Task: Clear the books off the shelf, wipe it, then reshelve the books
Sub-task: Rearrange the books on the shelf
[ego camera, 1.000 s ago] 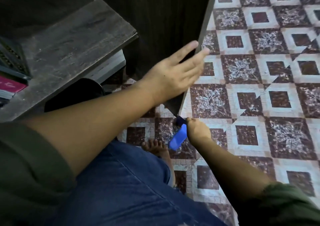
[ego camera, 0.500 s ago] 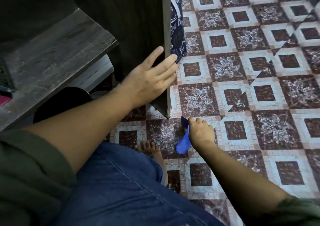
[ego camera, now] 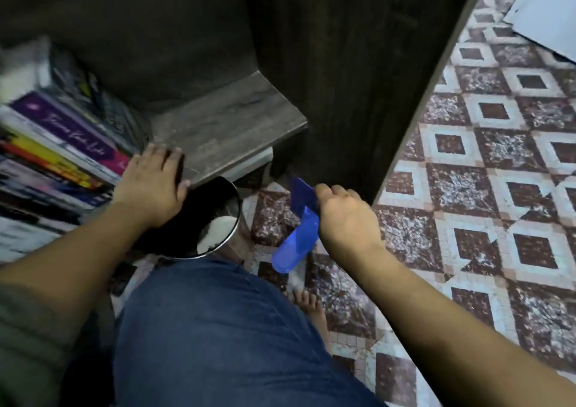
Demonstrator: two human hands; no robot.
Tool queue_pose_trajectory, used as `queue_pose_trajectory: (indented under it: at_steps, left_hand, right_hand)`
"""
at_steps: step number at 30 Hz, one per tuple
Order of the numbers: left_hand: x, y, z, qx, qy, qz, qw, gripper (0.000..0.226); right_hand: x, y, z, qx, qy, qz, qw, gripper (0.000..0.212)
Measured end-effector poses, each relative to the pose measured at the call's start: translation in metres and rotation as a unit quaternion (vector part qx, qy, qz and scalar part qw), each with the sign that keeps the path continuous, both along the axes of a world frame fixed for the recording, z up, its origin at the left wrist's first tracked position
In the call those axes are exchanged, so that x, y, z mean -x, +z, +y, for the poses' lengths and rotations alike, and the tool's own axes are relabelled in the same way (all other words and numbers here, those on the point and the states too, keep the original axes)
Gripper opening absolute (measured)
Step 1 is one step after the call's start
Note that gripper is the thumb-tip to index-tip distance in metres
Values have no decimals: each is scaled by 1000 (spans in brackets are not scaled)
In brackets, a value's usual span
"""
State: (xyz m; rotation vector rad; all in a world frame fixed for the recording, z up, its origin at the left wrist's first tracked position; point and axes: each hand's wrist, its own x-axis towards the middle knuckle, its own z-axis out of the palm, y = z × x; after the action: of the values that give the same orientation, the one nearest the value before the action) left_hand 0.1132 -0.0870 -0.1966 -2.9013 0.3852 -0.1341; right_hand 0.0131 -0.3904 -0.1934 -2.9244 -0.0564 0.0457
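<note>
The right hand (ego camera: pixel 346 219) is curled round a blue tool (ego camera: pixel 296 244), knuckles up. The tool's pale blue handle slants down and left out of the grip, and a darker flat blue piece sticks up past the fingers; what kind of tool it is I cannot tell. That dark piece sits low against the foot of the dark wooden panel (ego camera: pixel 343 79), close above the floor (ego camera: pixel 498 194); whether it touches either is unclear. The left hand (ego camera: pixel 149 188) lies flat on the front edge of the shelf (ego camera: pixel 230 126), fingers straight and together, holding nothing, thumb hanging over the lip. Just left of it, books (ego camera: pixel 62 145) stand on the shelf, leaning back and blurred, with a purple spine nearest the little finger; whether hand and book touch I cannot tell. The right part of the shelf, between the books and the panel, is bare grey wood. Under the shelf edge and below the left wrist stands a dark round bin (ego camera: pixel 238 216) with a metal rim and something white inside. The floor is patterned in dark red and white tiles. A knee (ego camera: pixel 218 328) in blue jeans fills the lower middle, with a bare foot (ego camera: pixel 311 307) beside it on the tiles. A pale board (ego camera: pixel 545 10) lies at the top right corner.
</note>
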Motion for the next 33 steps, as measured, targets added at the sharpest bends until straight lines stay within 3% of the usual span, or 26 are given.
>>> queue_pose_trajectory:
  at_steps: [4, 8, 15, 19, 21, 23, 28, 33]
  left_hand:
    - [4, -18, 19, -24, -31, 38, 998, 70]
    - [8, -28, 21, 9, -23, 30, 999, 68]
    - [14, 3, 9, -36, 18, 78, 996, 69]
    - [24, 64, 15, 3, 38, -128, 991, 56]
    - [30, 92, 26, 61, 76, -234, 967, 49]
    - [34, 110, 39, 79, 144, -287, 944, 51]
    - [22, 133, 60, 77, 318, -213, 921, 66]
    - [5, 135, 53, 70, 384, -172, 905, 100]
  right_hand:
    - [-24, 43, 32, 17, 10, -82, 996, 31]
    - [-48, 78, 54, 43, -11, -118, 992, 33]
    - [-76, 126, 75, 16, -43, -173, 984, 30]
    - [-97, 150, 102, -21, -52, -217, 975, 32]
    - [-111, 151, 124, -33, -38, -211, 976, 32]
    - [-125, 145, 147, -49, -23, -192, 980, 31]
    - [-138, 119, 185, -89, -37, -165, 982, 37]
    - [-143, 99, 188, -66, 4, -185, 981, 51]
